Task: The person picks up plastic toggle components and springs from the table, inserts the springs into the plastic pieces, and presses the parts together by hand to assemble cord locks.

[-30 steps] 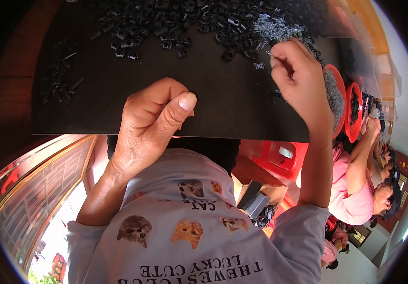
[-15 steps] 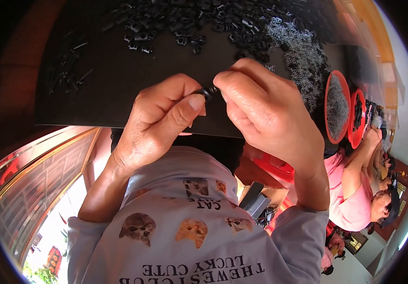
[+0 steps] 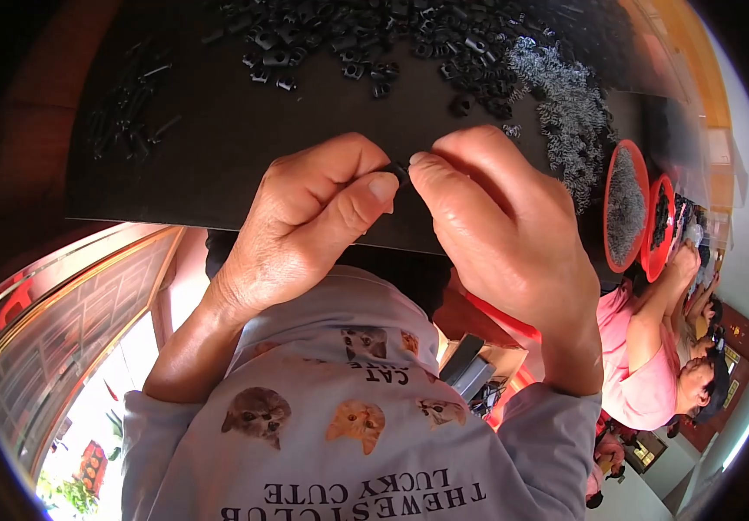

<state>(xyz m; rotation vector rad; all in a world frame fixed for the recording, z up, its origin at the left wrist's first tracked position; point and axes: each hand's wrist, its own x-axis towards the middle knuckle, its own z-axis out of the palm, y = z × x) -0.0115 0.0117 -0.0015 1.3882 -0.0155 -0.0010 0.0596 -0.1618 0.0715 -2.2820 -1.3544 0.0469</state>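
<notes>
A: Count, bench [image 3: 218, 165]?
B: Hands at work: two, left hand [image 3: 314, 217] and right hand [image 3: 505, 234], one small black part [image 3: 399, 170] between them. Red bowls [image 3: 625, 207]: two. Heaps: one of black parts [image 3: 374, 39], one of metal springs [image 3: 566, 104]; pieces too many to count.

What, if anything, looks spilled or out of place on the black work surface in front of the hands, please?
Nothing stands out. The black parts and the grey springs lie in loose heaps on the black table, not spilled off it. Both hands, left and right, pinch one small black part between them.
</notes>
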